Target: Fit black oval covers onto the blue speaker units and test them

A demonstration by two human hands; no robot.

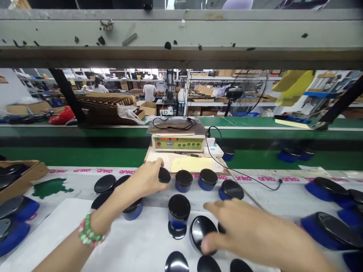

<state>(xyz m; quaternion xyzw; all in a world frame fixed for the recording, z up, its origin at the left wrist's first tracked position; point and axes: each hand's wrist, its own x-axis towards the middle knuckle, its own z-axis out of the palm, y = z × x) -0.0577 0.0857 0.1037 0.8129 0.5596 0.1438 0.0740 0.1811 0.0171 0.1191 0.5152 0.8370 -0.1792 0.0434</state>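
At the back of the white-covered worktop, my left hand (149, 177), with a beaded bracelet at the wrist, has thumb and fingers closed around a round piece with a black top (164, 175). Its lower part is mostly hidden. My right hand (231, 224) is slightly blurred, thumb and fingers apart, above a glossy black disc (200, 230); I cannot tell whether the thumb touches it. Between the hands stands a blue cylinder with a black top (179, 211). More such pieces, among them a blue one with a black lid (183, 180), stand behind it. Other black discs (176, 262) lie in front.
A control box with lit indicators (178, 143) stands behind the worktop, with a black cable (249, 173) running right. More blue-and-black pieces (331, 228) crowd the right. A cardboard box (25, 179) sits at left. A green conveyor (113, 147) runs behind, and a beam (181, 36) crosses overhead.
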